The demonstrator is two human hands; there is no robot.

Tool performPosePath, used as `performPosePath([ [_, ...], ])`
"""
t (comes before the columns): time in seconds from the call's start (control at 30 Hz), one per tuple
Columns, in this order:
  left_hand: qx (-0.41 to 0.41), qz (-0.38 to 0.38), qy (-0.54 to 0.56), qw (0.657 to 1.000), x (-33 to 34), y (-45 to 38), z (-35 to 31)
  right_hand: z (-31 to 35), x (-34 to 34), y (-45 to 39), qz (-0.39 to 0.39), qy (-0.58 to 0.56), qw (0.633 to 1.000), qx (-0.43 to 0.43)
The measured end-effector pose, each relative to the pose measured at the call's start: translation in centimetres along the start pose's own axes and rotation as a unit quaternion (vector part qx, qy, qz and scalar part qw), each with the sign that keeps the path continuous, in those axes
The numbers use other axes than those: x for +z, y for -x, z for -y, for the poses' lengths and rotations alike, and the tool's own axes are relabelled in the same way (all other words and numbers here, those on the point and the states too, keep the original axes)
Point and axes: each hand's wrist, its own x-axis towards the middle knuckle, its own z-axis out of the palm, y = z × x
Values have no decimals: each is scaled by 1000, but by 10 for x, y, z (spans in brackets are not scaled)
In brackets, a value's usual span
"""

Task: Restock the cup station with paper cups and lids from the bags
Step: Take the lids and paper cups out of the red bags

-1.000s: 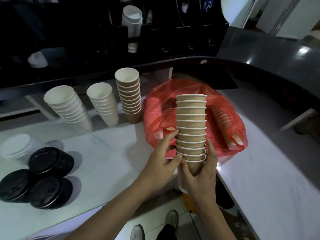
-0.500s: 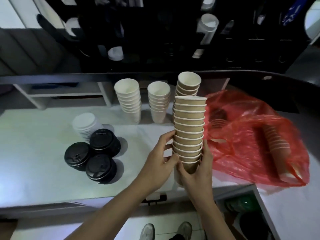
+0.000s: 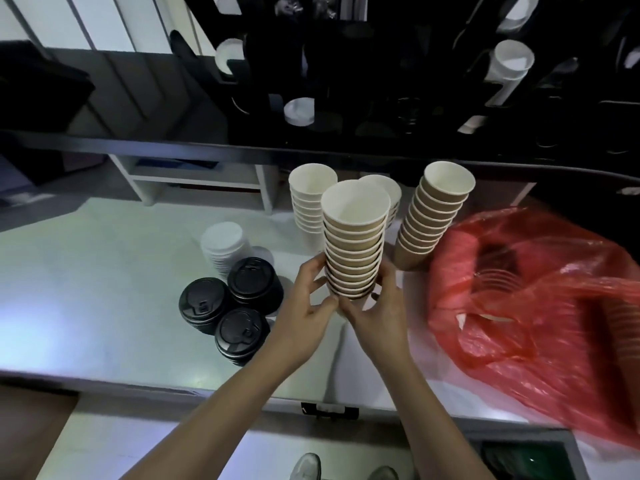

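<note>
Both hands hold a tall stack of brown paper cups upright above the white counter. My left hand grips its lower left side and my right hand grips the base from the right. Behind it stand two stacks of white cups and a second brown stack. A red plastic bag lies open at the right with more brown cups inside. Three piles of black lids and a pile of white lids sit to the left.
A dark cup station rises behind the counter, with white cups poking out of some slots. A white shelf frame stands at the back. The counter's front edge runs below my arms, with my shoes on the floor.
The held brown stack has moved left, away from the red bag, and now sits in front of the white cup stacks. The view has swung left and tilted down.
</note>
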Motion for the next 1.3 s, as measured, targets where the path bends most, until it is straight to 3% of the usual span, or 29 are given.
performPosePath([
  [0.47,-49,-51,6,997,-32,-18,11,-3,52,-41,65,-29,997,16],
  [0.63,-32,-65,-23,997,-38,-23,8,-1,63,-50,91,-56,993,44],
  [1.07,-32,-84,-81,993,-45,-22,20,-5,75,-50,85,-7,996,10],
  [1.3,-29,-72,-65,995,-35,-9,21,-9,57,-33,84,7,994,75],
])
